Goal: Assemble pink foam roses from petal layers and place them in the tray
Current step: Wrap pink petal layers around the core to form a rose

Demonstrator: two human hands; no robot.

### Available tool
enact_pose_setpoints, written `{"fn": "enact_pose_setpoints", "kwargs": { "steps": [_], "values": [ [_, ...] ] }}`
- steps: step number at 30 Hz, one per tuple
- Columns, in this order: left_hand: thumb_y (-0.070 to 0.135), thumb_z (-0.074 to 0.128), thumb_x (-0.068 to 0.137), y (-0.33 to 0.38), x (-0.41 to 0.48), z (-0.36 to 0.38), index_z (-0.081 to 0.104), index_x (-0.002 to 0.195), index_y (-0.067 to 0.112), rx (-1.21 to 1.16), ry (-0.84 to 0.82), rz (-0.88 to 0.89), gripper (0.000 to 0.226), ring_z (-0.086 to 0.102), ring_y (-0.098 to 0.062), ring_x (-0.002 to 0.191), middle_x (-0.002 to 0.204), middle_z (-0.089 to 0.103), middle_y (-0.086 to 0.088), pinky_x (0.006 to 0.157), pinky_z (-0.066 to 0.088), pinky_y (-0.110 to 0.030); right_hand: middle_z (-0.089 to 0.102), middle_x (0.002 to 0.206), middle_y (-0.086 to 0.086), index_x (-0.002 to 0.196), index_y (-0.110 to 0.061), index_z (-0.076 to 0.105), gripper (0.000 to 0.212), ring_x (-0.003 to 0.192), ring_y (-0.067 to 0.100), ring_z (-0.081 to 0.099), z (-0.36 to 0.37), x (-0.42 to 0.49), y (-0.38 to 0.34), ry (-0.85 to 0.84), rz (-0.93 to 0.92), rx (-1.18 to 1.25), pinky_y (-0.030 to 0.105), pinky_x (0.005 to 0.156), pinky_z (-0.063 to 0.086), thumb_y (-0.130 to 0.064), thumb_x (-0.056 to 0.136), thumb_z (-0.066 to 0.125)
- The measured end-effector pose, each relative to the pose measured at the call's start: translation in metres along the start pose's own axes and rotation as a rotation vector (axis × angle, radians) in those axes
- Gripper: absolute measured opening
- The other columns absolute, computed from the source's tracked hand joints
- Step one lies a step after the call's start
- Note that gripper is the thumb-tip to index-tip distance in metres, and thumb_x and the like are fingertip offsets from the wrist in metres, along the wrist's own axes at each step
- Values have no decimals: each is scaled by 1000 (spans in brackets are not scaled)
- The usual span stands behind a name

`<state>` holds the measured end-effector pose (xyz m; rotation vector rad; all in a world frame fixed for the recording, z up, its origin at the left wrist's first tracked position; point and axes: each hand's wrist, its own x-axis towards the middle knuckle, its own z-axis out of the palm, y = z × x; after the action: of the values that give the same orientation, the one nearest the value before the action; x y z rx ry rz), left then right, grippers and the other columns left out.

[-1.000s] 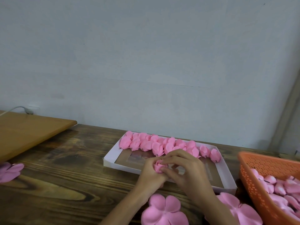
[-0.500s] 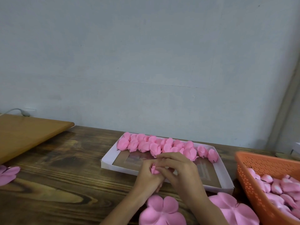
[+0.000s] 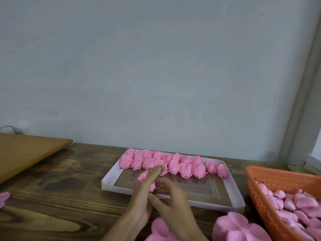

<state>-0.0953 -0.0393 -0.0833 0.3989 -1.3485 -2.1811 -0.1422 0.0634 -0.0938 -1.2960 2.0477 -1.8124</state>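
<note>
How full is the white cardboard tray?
Partly full: in the white cardboard tray, pink foam roses fill only the far side; brown floor shows elsewhere.

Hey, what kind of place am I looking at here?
Likely a small craft workbench, perhaps at home: a wooden table against a bare wall, a white tray with a row of pink roses, and an orange basket holding pink foam pieces.

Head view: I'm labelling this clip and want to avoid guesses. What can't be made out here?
All in the head view:
- Rose: fingers of the left hand cover most of it; blurred.
- Petal layers: cut off by the bottom edge.
- Basket: cut off by the right edge; contents uncountable.
- Pink piece at left: mostly beyond the edge.
</note>
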Motion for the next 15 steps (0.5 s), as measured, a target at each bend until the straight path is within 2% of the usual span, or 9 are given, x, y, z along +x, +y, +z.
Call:
{"fn": "enact_pose_setpoints", "kwargs": {
  "steps": [4, 8, 10, 12, 13, 15],
  "values": [
    [51, 87, 68, 1, 1, 1, 77, 103, 8, 7, -51, 20, 56, 72, -26, 87, 109, 76, -17, 69, 58, -35, 77, 95, -13, 109, -30, 71, 32, 91, 6, 73, 1, 3, -1, 49, 65, 43, 21, 78, 57, -7, 86, 77],
    [58, 93, 59, -3, 4, 2, 77, 97, 11, 13, -96, -9, 63, 72, -24, 89, 113, 77, -16, 71, 56, -35, 78, 96, -7, 109, -25, 73, 24, 89, 7, 72, 4, 5, -3, 42, 121, 125, 20, 76, 55, -7, 93, 71],
    [60, 93, 57, -2, 6, 0, 76, 92, 14, 11, -137, -27, 60, 71, -22, 88, 113, 77, -16, 70, 47, -35, 77, 95, -5, 107, -22, 75, 21, 89, 8, 71, 6, 7, -5, 24, 175, 203, 23, 76, 55, -7, 96, 66],
    [61, 87, 64, 1, 5, -1, 71, 83, 18, 27, -214, -57, 50, 64, -21, 83, 109, 76, -14, 64, 35, -33, 74, 84, -6, 93, -21, 76, 17, 81, 7, 67, 6, 9, -8, 20, 253, 287, 25, 71, 53, -11, 97, 63],
    [62, 83, 67, 1, 4, -3, 68, 79, 19, 50, -246, -67, 47, 60, -20, 80, 107, 75, -12, 61, 32, -33, 70, 77, -7, 86, -21, 75, 18, 75, 6, 64, 7, 9, -10, 21, 295, 323, 24, 67, 51, -15, 97, 62],
    [63, 81, 65, 1, 4, -4, 65, 73, 20, 85, -279, -82, 47, 56, -15, 68, 103, 75, -8, 55, 30, -28, 67, 71, -9, 86, -23, 75, 22, 67, 5, 61, 6, 8, -14, 36, 391, 379, 22, 61, 51, -22, 99, 57]
  ]
}}
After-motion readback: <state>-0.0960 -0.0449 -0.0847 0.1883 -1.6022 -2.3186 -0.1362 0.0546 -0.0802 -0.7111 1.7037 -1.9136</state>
